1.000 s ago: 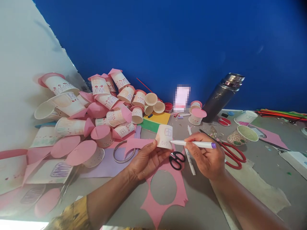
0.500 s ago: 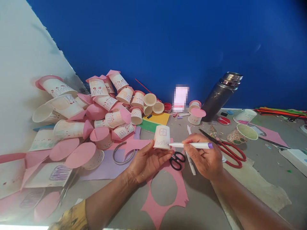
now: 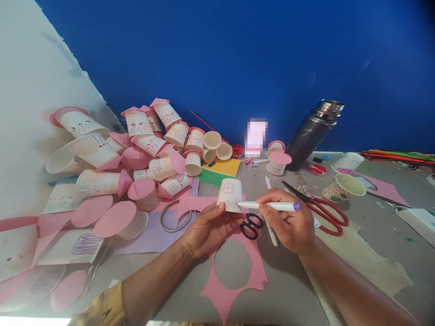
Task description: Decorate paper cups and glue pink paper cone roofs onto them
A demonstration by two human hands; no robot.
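My left hand (image 3: 207,228) is closed around the lower edge of a white paper cup (image 3: 228,190), held upside down. On the cup's side are a drawn window and a zigzag line in purple. A white marker pen (image 3: 272,206) with a purple end is pinched in my right hand (image 3: 290,222), its tip at the zigzag. Below the cup lie black-handled scissors (image 3: 251,225) and pink paper (image 3: 231,296) with a round hole. Another white marker (image 3: 271,231) rests partly behind my right hand.
Decorated cups with pink paper tops (image 3: 163,167) are heaped at the left. Red-handled scissors (image 3: 328,215) lie right of my right hand. A dark flask (image 3: 311,136), a patterned cup (image 3: 343,188) and a tape roll (image 3: 163,222) stand or lie around.
The cup has turned slightly in my left hand, its window shifting left. The marker's tip has moved a little left along the zigzag.
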